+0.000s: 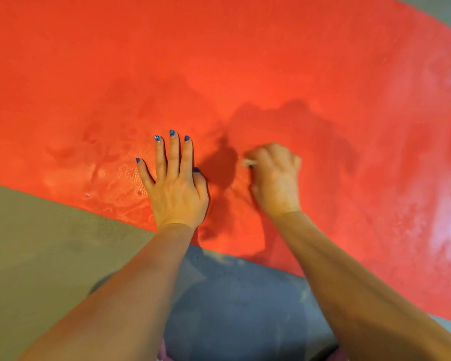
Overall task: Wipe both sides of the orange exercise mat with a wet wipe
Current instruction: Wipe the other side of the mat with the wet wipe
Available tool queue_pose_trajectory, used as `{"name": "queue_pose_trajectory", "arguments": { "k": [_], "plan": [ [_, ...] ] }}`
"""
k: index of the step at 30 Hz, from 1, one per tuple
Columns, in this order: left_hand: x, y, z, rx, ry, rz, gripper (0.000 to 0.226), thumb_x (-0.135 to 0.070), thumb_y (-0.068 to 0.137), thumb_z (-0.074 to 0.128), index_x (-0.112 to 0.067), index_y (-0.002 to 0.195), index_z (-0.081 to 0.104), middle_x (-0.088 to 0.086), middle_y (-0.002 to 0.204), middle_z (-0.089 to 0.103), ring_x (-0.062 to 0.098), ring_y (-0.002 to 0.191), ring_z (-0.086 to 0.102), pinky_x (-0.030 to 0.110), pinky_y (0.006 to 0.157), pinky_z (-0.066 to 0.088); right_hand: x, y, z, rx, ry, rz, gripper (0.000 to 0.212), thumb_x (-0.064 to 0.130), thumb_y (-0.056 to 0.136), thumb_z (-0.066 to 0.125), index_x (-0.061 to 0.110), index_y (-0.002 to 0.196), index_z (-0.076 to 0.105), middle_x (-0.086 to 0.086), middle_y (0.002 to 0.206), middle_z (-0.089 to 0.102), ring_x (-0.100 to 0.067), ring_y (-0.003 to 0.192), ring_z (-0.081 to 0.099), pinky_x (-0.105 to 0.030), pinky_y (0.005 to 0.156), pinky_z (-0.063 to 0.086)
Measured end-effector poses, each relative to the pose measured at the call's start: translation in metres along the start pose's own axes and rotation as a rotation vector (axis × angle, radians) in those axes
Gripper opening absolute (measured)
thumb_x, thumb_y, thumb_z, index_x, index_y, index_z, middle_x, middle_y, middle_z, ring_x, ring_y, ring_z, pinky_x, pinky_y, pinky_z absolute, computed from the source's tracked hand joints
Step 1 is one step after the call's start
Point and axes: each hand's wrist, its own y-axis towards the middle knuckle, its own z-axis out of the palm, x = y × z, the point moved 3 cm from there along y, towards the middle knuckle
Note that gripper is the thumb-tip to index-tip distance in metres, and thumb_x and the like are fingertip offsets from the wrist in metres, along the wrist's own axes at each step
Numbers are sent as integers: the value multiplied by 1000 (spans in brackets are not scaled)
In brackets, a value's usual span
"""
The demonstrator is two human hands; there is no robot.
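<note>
while the orange exercise mat [245, 61] is spread flat over the floor [37, 256] and fills most of the head view, both bare hands are set on it near its closer edge. the left hand [176, 188] is laid palm down on the mat, its fingers straight and slightly fanned, with blue polish seen on the nails; nothing is held in its grip, which is released. just to its right, apart from it by a strip of shadowed mat, the right hand [275, 175] is curled into a loose fist with knuckles up, and a small pale scrap, taken to be the wet wipe [247, 162], is seen poking out at the fingertips on the hand's left side and is pressed against the mat. the wipe is blurred and mostly hidden inside the fist, so its shape cannot be told. the grip of the right hand is clenched around that wipe.

darker, damp-looking smears and swirls are seen on the mat's surface around and beyond the hands, and glossy glare is seen towards the right edge. no brand, label or writing can be read anywhere on the mat or the wipe. below the hands, between the two forearms, a grey-blue clothed knee [240, 308] is seen against the mat's closer edge.
</note>
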Motion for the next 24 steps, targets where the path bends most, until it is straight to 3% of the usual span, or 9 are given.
{"name": "queue_pose_trajectory", "arguments": {
  "k": [3,6,10,12,15,19,22,24],
  "plan": [
    [-1,2,0,-4,7,0,65,-27,96,35,-21,160,25,1,169,15,26,157,4,64,121,4,-53,-30,-24,-131,-27,229,22,5,78,53,19,87,67,-4,95,61,-32,88,54,-39,76,31],
    [-4,1,1,-5,4,-10,65,-26,95,37,-21,159,27,1,168,19,27,157,7,64,121,6,-49,-29,-8,-209,45,334,22,4,79,45,11,84,65,-10,94,60,-34,83,52,-36,78,33],
    [-8,4,-1,-38,7,-60,65,-23,88,42,-15,152,42,11,159,36,33,153,21,68,118,15,-48,-35,-8,-262,55,289,21,4,83,44,8,85,65,-12,95,59,-34,82,53,-38,79,37],
    [-28,15,1,-81,-35,-194,60,-25,86,47,-10,144,50,19,150,44,41,149,28,71,115,20,-52,-35,-10,-264,39,264,21,5,85,45,8,86,66,-13,96,60,-33,83,53,-40,78,39],
    [-61,22,9,-60,-53,-307,58,-31,93,49,-15,149,45,28,156,34,47,150,20,70,116,16,-53,-36,-9,-233,55,255,21,8,89,46,10,90,67,-10,97,61,-28,85,51,-39,80,41],
    [-63,19,21,-29,-23,-298,62,-31,94,39,-17,155,35,20,165,22,48,152,10,71,116,11,-44,-25,-11,-264,92,362,15,10,85,49,12,90,63,-7,90,62,-30,85,52,-31,81,32],
    [-64,22,20,-23,-39,-298,64,-30,92,39,-16,154,37,19,165,22,48,152,10,72,116,11,8,39,9,-162,221,151,13,12,82,52,17,80,64,-4,83,62,-29,80,53,-37,75,38],
    [-63,22,21,-21,-66,-309,63,-29,92,40,-16,153,38,19,165,22,48,152,10,72,116,11,35,77,18,-44,215,-10,12,11,77,54,19,74,63,-1,79,59,-27,77,53,-35,71,34]
  ]
}}
